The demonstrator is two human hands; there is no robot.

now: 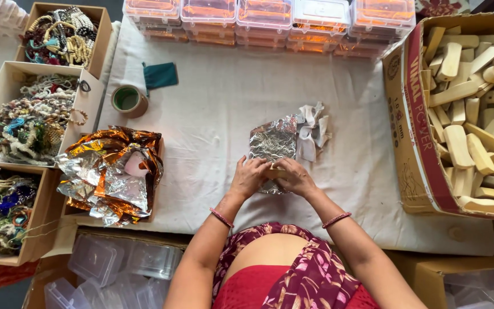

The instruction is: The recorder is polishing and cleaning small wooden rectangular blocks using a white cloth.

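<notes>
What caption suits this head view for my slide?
Both hands, left hand and right hand, fold a foil sheet around a wooden piece.

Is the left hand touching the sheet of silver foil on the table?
Touching. The head view shows the left hand resting on the near end of the silver foil sheet, fingers overlapping it, with no gap.

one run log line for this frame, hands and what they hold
left hand: on wooden piece | right hand: on wooden piece | under: silver foil sheet | beside: white cloth scraps | surface: white cloth
</notes>
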